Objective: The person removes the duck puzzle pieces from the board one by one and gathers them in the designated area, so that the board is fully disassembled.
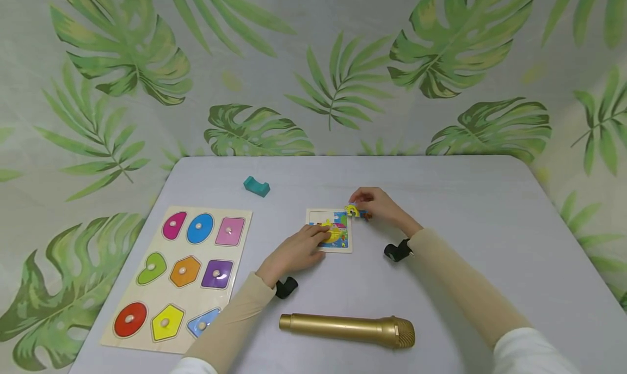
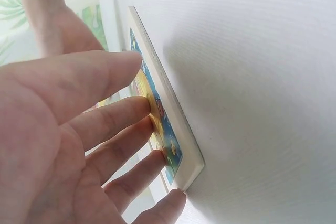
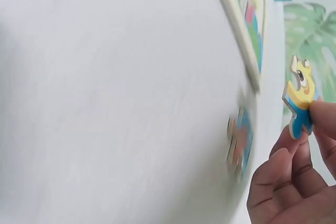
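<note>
A small wooden jigsaw puzzle [image 1: 338,250] with a pale frame lies mid-table, its picture partly filled and its upper left area bare wood. My left hand [image 1: 299,249] rests its extended fingers on the picture; in the left wrist view the fingertips [image 2: 140,106] meet the blue and yellow surface. Between thumb and fingers, my right hand [image 1: 379,204] pinches a yellow and blue puzzle piece [image 3: 302,90] with a printed eye, raised near the frame's upper right corner. Beneath that hand, a loose blue and brown puzzle piece [image 3: 240,142] is on the table, blurred.
At the left lies a large shape-puzzle board [image 1: 183,308] with knobbed coloured shapes, partly under the left forearm. A gold microphone [image 1: 343,329] lies nearest me, between the forearms. Toward the back sits a teal block [image 1: 257,186] with a notch.
</note>
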`<state>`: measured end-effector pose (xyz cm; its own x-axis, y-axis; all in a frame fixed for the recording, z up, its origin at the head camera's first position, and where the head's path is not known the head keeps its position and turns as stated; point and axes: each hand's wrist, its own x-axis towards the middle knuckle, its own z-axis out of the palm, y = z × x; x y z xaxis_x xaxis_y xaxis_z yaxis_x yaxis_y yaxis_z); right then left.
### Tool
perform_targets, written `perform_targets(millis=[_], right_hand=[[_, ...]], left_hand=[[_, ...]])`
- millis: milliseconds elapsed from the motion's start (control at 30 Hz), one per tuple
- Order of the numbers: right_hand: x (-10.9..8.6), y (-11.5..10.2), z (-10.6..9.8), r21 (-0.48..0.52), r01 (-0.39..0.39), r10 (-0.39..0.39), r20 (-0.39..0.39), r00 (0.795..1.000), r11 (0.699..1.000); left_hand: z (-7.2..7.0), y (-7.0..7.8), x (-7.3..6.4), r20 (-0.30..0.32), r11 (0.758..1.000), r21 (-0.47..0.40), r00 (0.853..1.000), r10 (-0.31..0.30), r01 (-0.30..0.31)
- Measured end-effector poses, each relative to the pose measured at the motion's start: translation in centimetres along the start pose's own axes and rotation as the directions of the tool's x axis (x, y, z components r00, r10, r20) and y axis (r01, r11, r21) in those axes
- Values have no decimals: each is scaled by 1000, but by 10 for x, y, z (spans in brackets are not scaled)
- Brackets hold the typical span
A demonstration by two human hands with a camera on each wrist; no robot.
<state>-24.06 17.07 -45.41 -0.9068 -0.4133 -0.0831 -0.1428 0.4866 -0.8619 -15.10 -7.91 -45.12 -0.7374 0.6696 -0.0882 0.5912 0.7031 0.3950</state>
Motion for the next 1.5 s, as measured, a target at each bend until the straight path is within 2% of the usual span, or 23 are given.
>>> perform_targets(millis=[233,367,533,767,1033,1233,1333,1500], right_hand=[[-18,20,-31,-46,-118,115,-58,992,992],[-26,30,-42,-92,-149,142,-75,987,984],[-30,34,-47,-133,-167,159,-72,985,977],[-27,32,-41,-222,-128,116,-67,991,967],[-24,30,-35,-268,-110,93,-73,993,957],[-23,32,-33,-311,-70,46,-85,995,948],[-24,32,-32,-359,-62,31,-91,995,931],[-25,28,-29,-463,-68,17,-114,993,884]], left_hand=[[0,1,-1,2,1000,-15,1000,-6,6],[0,1,-1,5,1000,-19,1000,-9,9],[0,0,-1,6,1000,-18,1000,-11,12],[1,0,0,4,1000,-23,1000,-14,14],[0,0,1,1,999,-32,1000,-20,20],[-1,0,4,-4,1000,9,1000,-17,17],[0,1,6,3,999,36,1000,-16,16],[1,2,8,8,999,40,1000,-29,29]])
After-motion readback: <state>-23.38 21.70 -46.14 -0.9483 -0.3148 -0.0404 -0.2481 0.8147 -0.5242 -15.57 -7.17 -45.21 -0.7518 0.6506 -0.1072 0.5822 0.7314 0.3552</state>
